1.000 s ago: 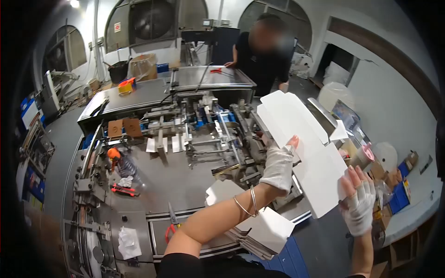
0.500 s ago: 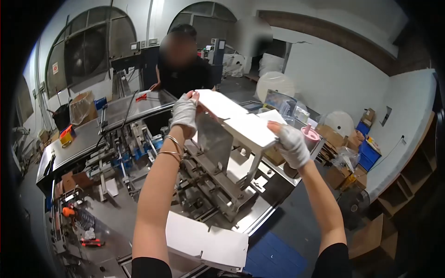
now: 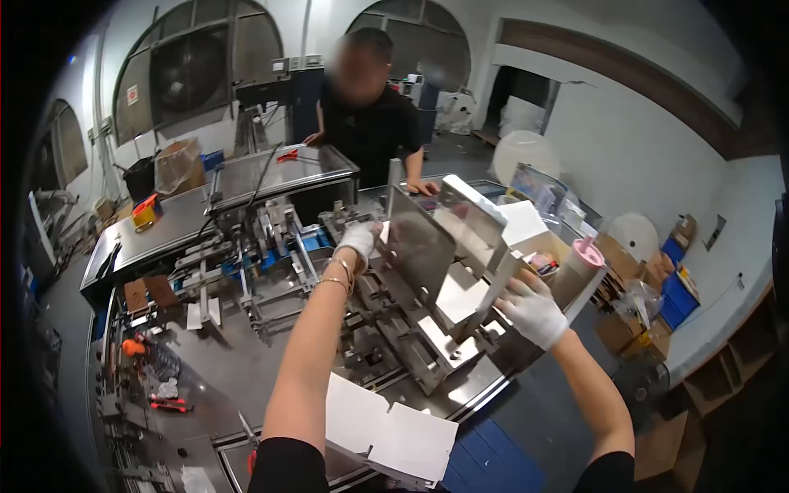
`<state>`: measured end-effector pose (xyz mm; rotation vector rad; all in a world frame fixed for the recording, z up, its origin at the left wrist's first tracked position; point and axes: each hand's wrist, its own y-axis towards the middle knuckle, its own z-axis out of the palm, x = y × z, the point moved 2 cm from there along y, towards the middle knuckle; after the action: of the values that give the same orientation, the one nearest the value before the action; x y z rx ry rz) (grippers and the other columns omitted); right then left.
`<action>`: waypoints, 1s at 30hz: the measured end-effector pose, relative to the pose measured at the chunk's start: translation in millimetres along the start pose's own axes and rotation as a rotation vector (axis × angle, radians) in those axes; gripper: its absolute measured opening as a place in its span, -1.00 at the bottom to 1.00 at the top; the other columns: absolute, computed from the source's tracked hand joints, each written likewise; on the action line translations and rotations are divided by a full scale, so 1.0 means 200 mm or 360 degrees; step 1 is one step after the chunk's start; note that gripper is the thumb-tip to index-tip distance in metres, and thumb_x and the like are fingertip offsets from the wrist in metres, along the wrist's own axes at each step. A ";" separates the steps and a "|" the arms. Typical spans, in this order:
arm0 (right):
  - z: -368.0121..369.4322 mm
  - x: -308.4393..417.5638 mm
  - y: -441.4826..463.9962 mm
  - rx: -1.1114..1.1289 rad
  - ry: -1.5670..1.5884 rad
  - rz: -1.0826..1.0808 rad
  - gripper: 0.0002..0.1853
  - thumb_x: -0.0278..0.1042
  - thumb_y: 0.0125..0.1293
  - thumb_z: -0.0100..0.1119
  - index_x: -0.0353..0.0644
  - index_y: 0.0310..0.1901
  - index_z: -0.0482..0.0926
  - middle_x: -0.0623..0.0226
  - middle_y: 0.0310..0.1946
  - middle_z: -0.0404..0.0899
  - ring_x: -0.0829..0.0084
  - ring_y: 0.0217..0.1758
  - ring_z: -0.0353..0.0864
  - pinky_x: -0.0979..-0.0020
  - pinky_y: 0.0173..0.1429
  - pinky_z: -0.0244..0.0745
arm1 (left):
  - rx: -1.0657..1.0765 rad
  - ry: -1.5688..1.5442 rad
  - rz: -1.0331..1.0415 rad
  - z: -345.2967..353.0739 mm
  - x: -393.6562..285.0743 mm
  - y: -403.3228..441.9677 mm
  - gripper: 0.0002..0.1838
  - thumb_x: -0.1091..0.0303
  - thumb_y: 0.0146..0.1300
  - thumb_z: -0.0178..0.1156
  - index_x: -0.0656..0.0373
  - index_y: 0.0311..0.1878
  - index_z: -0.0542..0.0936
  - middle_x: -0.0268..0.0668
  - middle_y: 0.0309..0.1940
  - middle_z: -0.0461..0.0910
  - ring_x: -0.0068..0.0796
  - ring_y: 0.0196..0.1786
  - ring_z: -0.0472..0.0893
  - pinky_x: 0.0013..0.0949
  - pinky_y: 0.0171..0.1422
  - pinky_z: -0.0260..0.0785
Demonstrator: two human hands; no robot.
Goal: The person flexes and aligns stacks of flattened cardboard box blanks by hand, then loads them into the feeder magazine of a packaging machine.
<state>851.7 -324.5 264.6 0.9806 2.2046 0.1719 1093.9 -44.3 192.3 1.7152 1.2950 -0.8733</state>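
Note:
My left hand [image 3: 360, 243], in a white fingerless glove, is at the left side of an upright metal plate [image 3: 417, 251] on the machine. Its fingertips are partly hidden at the plate's edge. On the right, my gloved right hand [image 3: 536, 311] has its fingers extended against an upright metal guide [image 3: 498, 292]. White card [image 3: 460, 294] lies low between the upright plates, partly hidden by them. Nearer to me, a stack of notched white card sheets [image 3: 390, 431] rests at the machine's front edge, below my forearms.
A co-worker in black [image 3: 374, 123] stands behind the machine, one hand on it. A pink-lidded cup [image 3: 585, 253] and an open white box [image 3: 523, 226] are at the right. Scissors [image 3: 248, 431] and a red cutter [image 3: 170, 403] lie on the left; cardboard boxes [image 3: 666, 444] stand on the floor.
The white card sheets that both hands held above the plates are down between them. Both hands have lowered to the sides. The view has shifted, and the co-worker's hand now rests on the machine.

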 end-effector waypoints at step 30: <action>0.09 1.13 0.46 0.0850 0.1880 0.0484 -0.46 0.00 0.15 0.14 -0.37 -0.05 0.45 -0.11 -0.09 0.46 -0.02 -0.02 0.47 0.22 0.04 0.38 | -0.1187 -0.0072 -0.0327 0.15 0.24 -1.97 0.13 0.02 0.11 0.19 0.34 0.36 -0.44 0.29 0.36 -0.34 0.22 0.43 -0.27 -0.05 0.46 -0.34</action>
<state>813.7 -104.9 161.8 1.8343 3.2308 0.3863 722.3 11.6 63.2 0.9849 1.5307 -0.4379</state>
